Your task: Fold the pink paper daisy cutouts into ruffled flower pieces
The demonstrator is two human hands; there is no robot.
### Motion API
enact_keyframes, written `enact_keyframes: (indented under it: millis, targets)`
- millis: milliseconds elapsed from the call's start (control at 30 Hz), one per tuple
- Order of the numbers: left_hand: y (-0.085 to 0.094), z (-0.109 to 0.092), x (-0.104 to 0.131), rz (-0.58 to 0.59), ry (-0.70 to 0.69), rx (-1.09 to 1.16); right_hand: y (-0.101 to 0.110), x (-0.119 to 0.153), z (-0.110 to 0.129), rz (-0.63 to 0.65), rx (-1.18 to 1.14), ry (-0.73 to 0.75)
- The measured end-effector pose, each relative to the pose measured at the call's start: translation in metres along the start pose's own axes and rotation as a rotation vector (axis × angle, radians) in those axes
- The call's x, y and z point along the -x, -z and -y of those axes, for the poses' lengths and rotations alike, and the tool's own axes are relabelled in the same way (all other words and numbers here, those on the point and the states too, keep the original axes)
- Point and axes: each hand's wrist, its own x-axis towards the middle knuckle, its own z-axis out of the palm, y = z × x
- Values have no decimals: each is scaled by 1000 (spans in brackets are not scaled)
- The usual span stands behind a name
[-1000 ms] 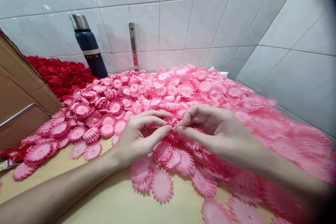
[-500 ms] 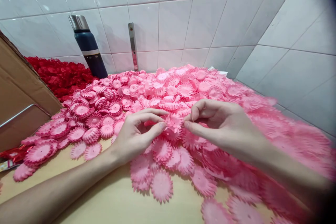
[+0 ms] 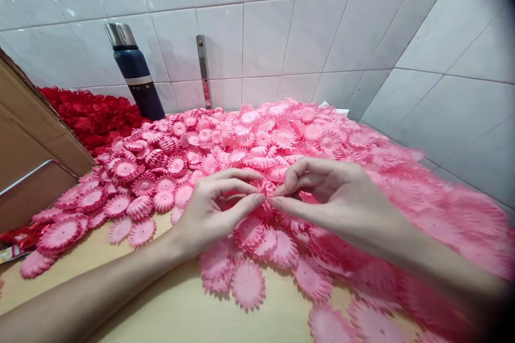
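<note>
My left hand (image 3: 223, 206) and my right hand (image 3: 332, 190) meet near the middle, over a heap of pink scallop-edged petal discs (image 3: 289, 134). Thumb and fingers of each hand pinch a pink petal piece (image 3: 267, 193) between them, mostly covered by the fingertips. The two thumb tips almost touch. Below the hands, loose flat discs (image 3: 248, 284) lie on the pale wooden tabletop (image 3: 169, 300). Some discs to the left, such as a darker-edged one (image 3: 125, 168), look crimped.
A dark blue flask (image 3: 139, 77) with a steel cap stands behind the heap, beside a pile of red petals (image 3: 96, 118). Cardboard (image 3: 36, 155) leans at the left. A metal strip (image 3: 204, 72) is on the tiled wall (image 3: 265, 37), which meets another wall at the right.
My hands have come closer together and the fingertips have closed in on the pink petal piece, which shows less than before. My right hand has shifted slightly left and down.
</note>
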Motion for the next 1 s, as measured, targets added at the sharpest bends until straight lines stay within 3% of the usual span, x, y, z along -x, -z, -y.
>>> enact_keyframes:
  millis: [133,400,633,867,1000]
  targets:
    - [2,3,-2,-60,-18,5,4,-1,-1,-54,-8,-33]
    - [2,-3,-3,-291,-11,-15,16,-9,-8,-145,-43,7]
    - [1,-4,0,-223,-7,34,14,-6,0,22,112,65]
    - [-1,-4,3,-122,-107,23,7,-3,-7,-87,108,106]
    - [-1,-4,3,-97,-211,-52,6,-2,-9,-31,36,109]
